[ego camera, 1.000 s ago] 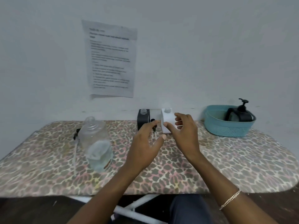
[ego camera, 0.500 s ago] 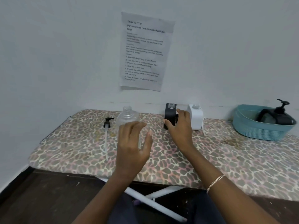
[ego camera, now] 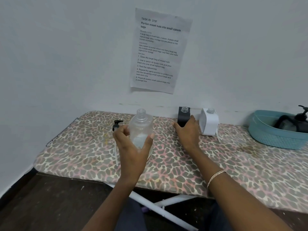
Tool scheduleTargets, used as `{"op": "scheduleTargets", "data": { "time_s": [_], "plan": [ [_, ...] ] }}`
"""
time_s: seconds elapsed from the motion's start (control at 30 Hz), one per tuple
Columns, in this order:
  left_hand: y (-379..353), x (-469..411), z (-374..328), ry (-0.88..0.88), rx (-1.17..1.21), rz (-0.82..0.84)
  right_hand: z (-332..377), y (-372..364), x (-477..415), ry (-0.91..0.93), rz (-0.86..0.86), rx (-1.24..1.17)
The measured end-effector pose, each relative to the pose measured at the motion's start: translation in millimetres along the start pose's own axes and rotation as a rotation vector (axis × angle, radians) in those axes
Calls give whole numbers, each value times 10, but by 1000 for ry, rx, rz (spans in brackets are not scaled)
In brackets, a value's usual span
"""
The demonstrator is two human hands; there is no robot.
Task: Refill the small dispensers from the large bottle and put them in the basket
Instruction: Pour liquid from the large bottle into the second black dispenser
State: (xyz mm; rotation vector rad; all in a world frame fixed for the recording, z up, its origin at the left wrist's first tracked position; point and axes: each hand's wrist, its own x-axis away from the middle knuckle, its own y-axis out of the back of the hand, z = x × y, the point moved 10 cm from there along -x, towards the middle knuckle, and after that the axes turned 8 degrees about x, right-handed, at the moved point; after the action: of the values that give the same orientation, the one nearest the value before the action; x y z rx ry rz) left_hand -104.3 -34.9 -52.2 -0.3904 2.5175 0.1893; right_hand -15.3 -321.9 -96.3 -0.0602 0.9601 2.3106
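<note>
The large clear bottle (ego camera: 141, 121) stands uncapped on the leopard-print board (ego camera: 233, 164), with a little liquid at its bottom. My left hand (ego camera: 133, 147) wraps around its lower half, thumb on the right side and fingers on the left. My right hand (ego camera: 188, 132) grips the small black dispenser (ego camera: 183, 114), which stands open-necked at the wall. A small white dispenser (ego camera: 209, 122), also open-necked, stands just right of it. The teal basket (ego camera: 273, 139) at the far right holds a dark dispenser with its pump (ego camera: 300, 120) fitted.
A black pump head with a long tube (ego camera: 116, 127) lies on the board left of the large bottle. Another thin tube (ego camera: 218, 139) lies by the white dispenser. A printed sheet (ego camera: 158, 50) hangs on the wall. The board's front edge is near my arms.
My left hand has moved forward and closed around the large bottle. My right hand stays on the black dispenser. Earlier it was at the white one.
</note>
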Motion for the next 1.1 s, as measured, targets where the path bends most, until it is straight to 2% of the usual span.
{"op": "scheduleTargets", "data": {
  "time_s": [0.27, 0.5, 0.87, 1.1],
  "plan": [
    [-77, -18, 100, 90, -62, 98, -17, 65, 6, -2, 15, -53],
    [-144, 17, 54, 79, -73, 114, -28, 435, 260, 50, 77, -147],
    [-435, 189, -107, -139, -210, 213, -294, 1099, 1043, 140, 151, -178],
    [-623, 325, -202, -302, -408, 296, -435, 1148, 1387, 149, 167, -222]
  ]
}}
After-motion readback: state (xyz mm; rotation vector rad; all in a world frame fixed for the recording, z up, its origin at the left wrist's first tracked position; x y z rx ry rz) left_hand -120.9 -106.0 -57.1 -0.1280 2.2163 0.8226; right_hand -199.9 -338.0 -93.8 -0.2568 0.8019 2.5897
